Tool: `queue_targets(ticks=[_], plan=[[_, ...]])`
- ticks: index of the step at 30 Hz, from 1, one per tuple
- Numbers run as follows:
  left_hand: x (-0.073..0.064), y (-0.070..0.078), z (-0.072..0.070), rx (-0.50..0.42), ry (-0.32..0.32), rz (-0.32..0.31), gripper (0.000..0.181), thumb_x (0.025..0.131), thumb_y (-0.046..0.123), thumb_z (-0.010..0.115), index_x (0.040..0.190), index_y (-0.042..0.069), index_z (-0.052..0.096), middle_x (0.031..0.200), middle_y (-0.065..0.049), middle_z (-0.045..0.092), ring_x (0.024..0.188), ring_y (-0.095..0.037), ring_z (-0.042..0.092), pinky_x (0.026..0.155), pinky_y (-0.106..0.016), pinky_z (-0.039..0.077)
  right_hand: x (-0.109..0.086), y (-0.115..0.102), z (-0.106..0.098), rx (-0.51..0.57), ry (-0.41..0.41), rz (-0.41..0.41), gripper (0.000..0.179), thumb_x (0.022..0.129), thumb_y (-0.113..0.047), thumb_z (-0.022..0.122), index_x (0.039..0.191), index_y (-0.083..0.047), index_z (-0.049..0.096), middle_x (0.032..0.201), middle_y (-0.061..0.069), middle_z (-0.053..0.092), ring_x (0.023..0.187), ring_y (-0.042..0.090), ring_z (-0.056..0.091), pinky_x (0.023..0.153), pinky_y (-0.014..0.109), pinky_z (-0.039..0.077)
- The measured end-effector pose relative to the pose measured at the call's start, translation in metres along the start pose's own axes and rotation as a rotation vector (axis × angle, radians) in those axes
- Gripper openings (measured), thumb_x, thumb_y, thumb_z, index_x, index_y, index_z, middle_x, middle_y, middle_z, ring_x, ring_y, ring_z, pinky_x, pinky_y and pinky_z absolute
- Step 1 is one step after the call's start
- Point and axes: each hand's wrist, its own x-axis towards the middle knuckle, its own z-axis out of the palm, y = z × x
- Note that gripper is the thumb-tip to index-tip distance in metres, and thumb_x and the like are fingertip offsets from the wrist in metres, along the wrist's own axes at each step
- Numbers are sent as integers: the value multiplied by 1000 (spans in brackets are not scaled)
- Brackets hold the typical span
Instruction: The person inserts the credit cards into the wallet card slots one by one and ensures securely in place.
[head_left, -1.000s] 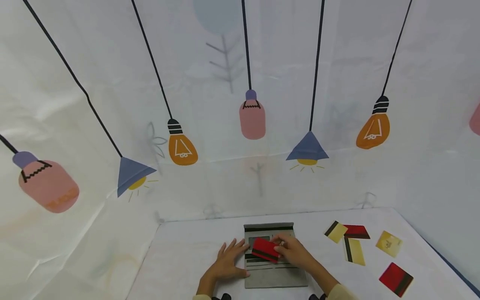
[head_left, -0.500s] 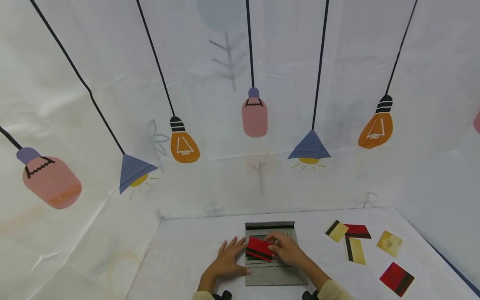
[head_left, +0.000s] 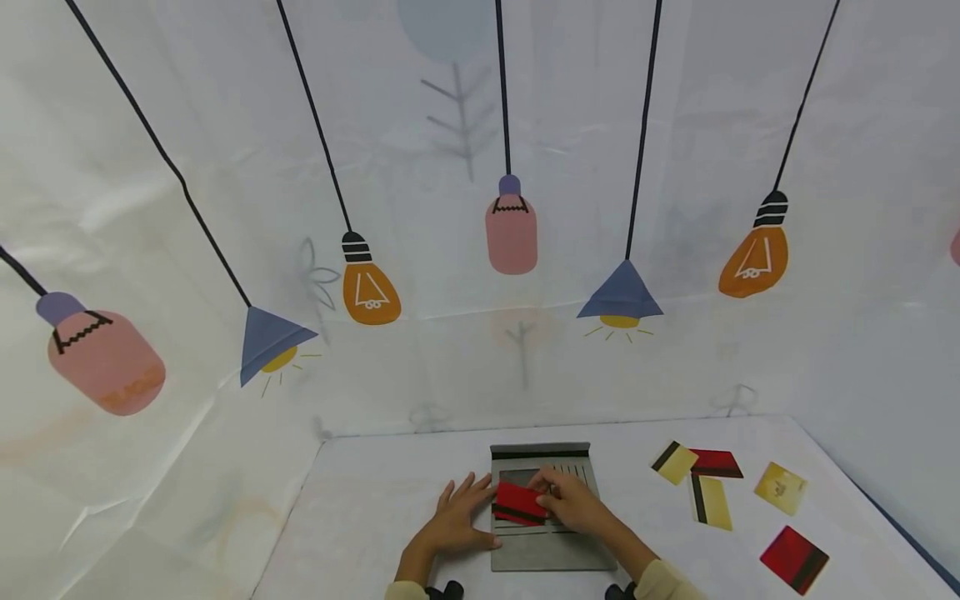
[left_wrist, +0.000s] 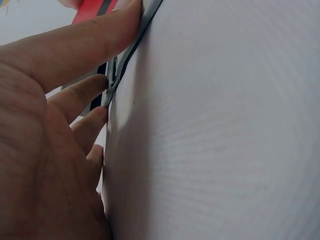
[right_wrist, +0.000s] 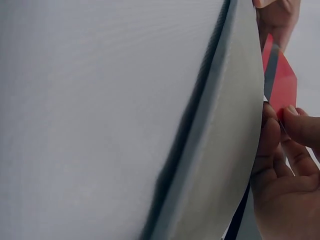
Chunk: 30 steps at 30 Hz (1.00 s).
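"What does the right hand [head_left: 573, 502] hold?"

"It pinches the right end of a striped red card [head_left: 517, 497] above a grey slotted card holder [head_left: 551, 553]; whether the edge sits in a slot, I cannot tell."

"And the left hand [head_left: 454, 523]?"

"Splayed and clasping nothing, it touches the holder's left side on a white table [head_left: 360, 508], with three gold cards [head_left: 781, 488] and two red cards [head_left: 792, 557] lying to the right."
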Motion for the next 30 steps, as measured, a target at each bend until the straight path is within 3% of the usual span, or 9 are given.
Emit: queue_targets(ticks=[30], plan=[[3,-7,3,32,-5,5,85,74,44,84,149,24,49,160,-5,40,152,-40,24,120,-66,7,2,6,-2,-32,-90,1,16,95,-9,66,109,-13,71,90,-5,67,69,2,55,59,22,48]])
